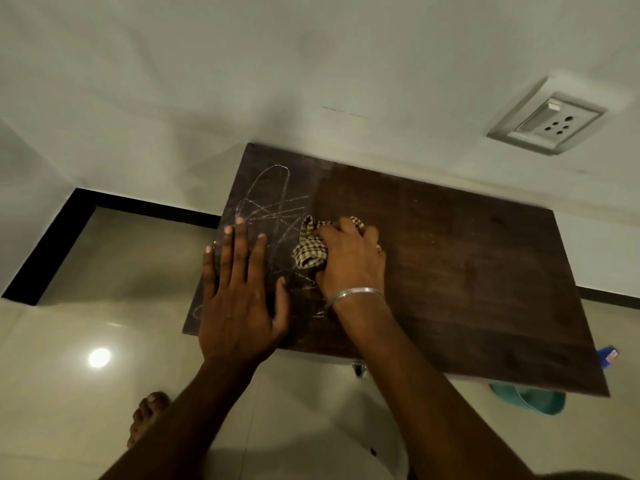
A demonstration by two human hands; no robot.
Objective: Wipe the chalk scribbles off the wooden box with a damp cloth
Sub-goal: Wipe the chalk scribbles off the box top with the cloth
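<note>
Head view: the box (pixel 450 271) stands against the wall (pixel 242 81). Chalk (pixel 266 202) marks the box's left part. The right hand (pixel 349 258) presses the bunched cloth (pixel 310 251) beside the chalk; the left hand (pixel 239 292) lies flat, fingers spread, on the box's left edge.

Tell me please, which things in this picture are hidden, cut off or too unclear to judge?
- Chalk scribbles: head view; the left hand and right hand cover part of them.
- Checked cloth: mostly bunched under the right hand; dampness cannot be seen.
- Wooden box: only its top shows; its sides are hidden beneath.
- Blue object and teal object: mostly behind the box's near right corner; unidentifiable.
</note>
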